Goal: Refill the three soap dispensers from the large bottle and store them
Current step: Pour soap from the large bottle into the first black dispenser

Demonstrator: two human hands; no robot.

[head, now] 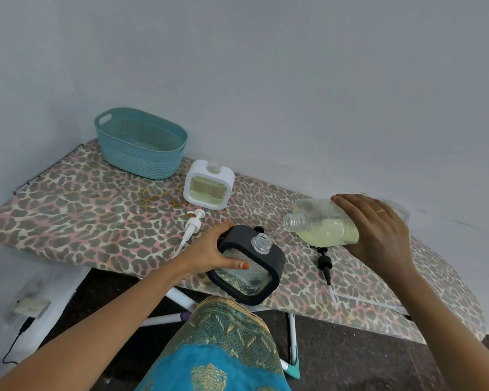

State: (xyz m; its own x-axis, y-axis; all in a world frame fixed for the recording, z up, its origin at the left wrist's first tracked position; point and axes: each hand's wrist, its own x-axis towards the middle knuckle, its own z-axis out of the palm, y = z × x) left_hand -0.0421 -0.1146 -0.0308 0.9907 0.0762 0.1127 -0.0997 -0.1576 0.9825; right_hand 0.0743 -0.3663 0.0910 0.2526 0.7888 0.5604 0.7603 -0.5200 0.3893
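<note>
- The black dispenser (pixel 239 235) stood tilted on the near edge of the ironing board (pixel 82 210), with its neck open. A thin stream of soap ran into it from the large bottle (pixel 322 224).
- Its window looked nearly clear, so this fill seemed barely begun.
- The left grip (pixel 209 252) was clamped round the black dispenser's left side, steadying it.
- The right grip (pixel 378 235) was wrapped over the large bottle, holding it almost level with its mouth just above the neck.
- The black pump (pixel 323 263) lay on the board just beside the bottle, not yet refitted.
- The white dispenser (pixel 198 176) stood upright farther back, showing pale green soap in its window. It appeared filled but uncapped, and its white pump (pixel 192 224) lay near it.
- The basket (pixel 141 162) at the far left end held no dispensers, so storing was all left to do.
- No third dispenser was in view.
</note>
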